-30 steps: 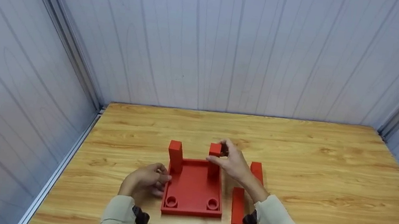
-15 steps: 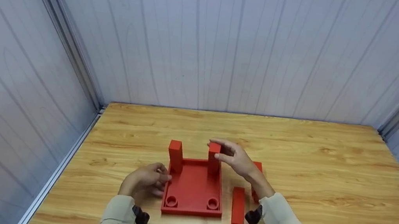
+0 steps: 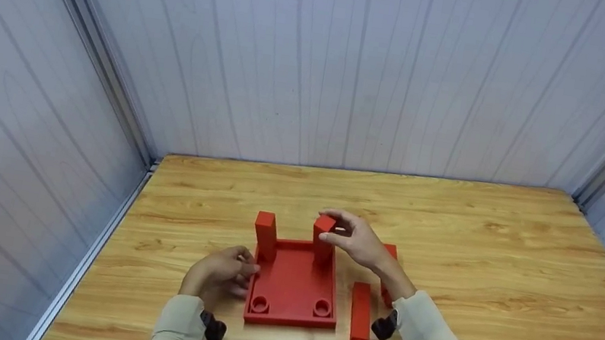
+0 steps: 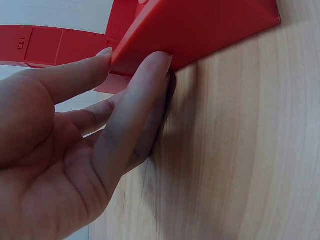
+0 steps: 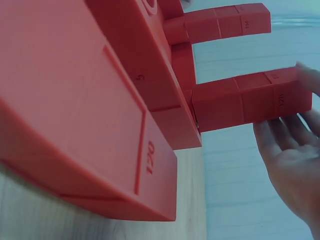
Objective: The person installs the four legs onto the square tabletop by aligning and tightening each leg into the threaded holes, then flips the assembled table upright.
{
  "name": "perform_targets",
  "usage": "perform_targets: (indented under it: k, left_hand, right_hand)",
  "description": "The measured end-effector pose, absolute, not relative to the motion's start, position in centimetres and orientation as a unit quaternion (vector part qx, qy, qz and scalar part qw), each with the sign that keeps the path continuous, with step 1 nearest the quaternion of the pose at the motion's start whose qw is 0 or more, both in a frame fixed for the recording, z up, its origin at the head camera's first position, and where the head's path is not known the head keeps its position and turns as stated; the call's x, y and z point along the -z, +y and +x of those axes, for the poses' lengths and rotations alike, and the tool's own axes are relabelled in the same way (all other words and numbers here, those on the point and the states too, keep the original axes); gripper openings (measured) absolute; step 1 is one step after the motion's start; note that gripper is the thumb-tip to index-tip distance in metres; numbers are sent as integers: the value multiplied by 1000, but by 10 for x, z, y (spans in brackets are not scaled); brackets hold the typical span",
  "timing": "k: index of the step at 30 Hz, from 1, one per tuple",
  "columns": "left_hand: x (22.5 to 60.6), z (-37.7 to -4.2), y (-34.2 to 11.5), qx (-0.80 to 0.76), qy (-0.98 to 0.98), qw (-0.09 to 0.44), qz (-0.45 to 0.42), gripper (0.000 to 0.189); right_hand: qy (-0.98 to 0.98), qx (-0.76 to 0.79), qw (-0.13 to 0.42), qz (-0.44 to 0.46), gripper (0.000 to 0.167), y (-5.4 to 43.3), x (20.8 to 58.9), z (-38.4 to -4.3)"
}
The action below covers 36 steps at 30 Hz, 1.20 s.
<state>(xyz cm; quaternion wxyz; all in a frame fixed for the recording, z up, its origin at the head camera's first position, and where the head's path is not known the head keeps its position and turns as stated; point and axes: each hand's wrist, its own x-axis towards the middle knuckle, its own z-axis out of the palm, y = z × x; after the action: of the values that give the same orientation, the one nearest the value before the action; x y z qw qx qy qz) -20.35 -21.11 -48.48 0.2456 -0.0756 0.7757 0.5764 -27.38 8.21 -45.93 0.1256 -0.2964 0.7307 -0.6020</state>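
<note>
A red square tabletop with a raised rim lies underside up on the table. Threaded-looking round sockets show in its near corners. Two red square legs stand at the far corners, the left leg untouched. My right hand grips the top of the right leg between thumb and fingers; that leg's top is twisted out of line with the rim. In the right wrist view this leg meets its corner. My left hand pinches the tabletop's left rim, fingers on the outer wall in the left wrist view.
Two more red legs lie right of the tabletop: a near leg with its threaded end towards me, and a farther leg partly behind my right forearm. Pale panel walls enclose the wooden table.
My right hand has shifted its hold on the right leg, fingers passing to its far side. The leg's top has turned. My left hand keeps its place on the rim.
</note>
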Motion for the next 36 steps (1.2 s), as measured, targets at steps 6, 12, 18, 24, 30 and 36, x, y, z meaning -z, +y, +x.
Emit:
perform_targets:
  k: [6,12,18,24,30,36]
  left_hand:
    - [486,-204,-213,-571,779,248,-70,21]
    - [486,-204,-212,-562,785,250,-71,22]
    - [485,-205,-212,-562,785,250,-70,21]
    - [484,-205,-212,-562,786,248,-72,21]
    - [484,-205,-213,-558,788,251,-64,21]
    - [483,-205,-214,-566,780,258,-63,22]
  right_hand:
    - [781,565,77,-254,50,78,459,-270]
    - [795,558,39,-234,46,73,462,-268]
    - [795,554,25,-246,46,73,463,-268]
    - [793,545,49,-267,50,76,461,-269]
    - [759,577,86,-291,47,77,439,-255]
    - [762,585,79,-264,44,77,456,-266]
